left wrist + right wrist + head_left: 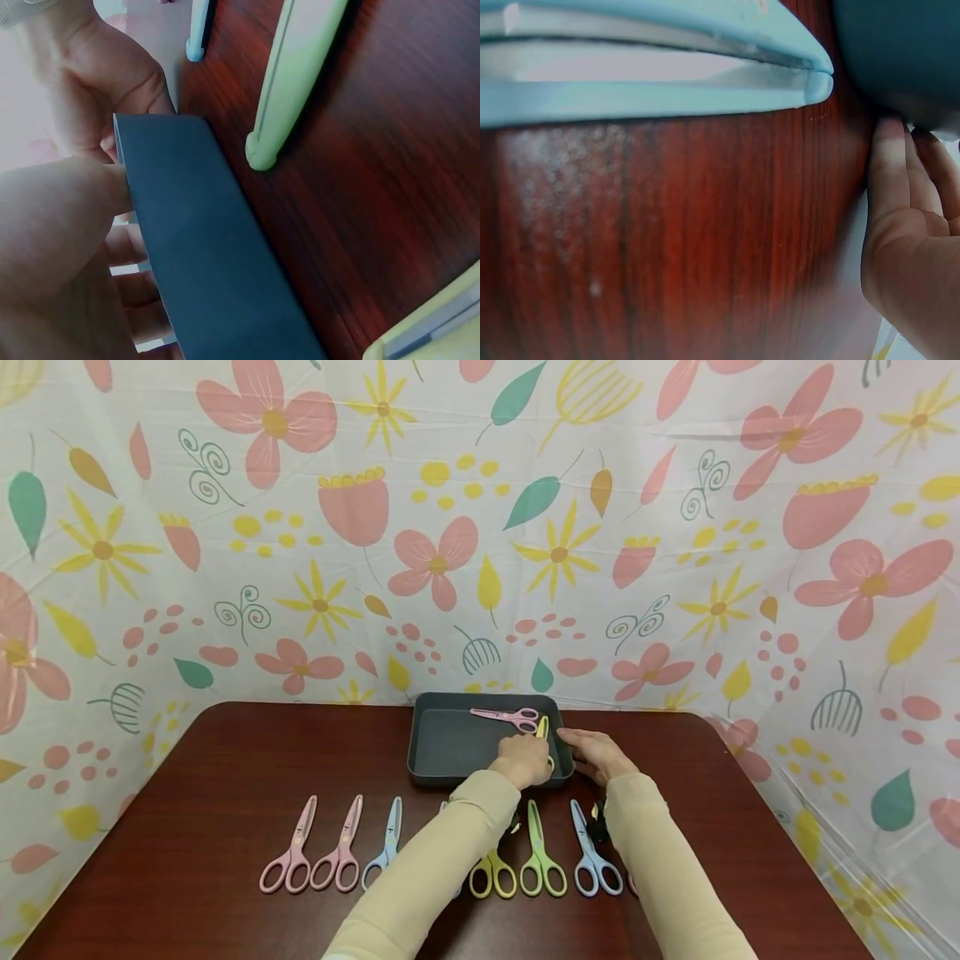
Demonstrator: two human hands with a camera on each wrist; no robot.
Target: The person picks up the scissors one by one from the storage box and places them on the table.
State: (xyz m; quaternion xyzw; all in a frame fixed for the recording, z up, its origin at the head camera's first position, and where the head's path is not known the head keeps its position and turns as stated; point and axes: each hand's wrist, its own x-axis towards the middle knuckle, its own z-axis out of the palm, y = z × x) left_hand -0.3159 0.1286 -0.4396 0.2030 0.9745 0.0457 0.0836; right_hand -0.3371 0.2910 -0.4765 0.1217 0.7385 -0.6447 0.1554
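My left hand (524,761) is inside the dark grey tray (450,739), its fingers curled around a pair of yellow scissors (543,727). The blades show beyond the hand and part of a handle at its right; the middle is hidden. From the left wrist, the tray's wall (195,232) hides the fingertips. My right hand (600,754) lies along the tray's right outer side, fingers extended, and in the right wrist view its fingertips (889,142) are right at the base of the wall. Pink scissors (510,718) lie near the tray's back right.
A row of scissors lies in front of the tray: two pink pairs (345,852), blue (393,835), yellow (492,870), green (539,856) and blue (592,856). The sleeves partly cover others. A flowered curtain (450,568) hangs behind the brown table (225,760).
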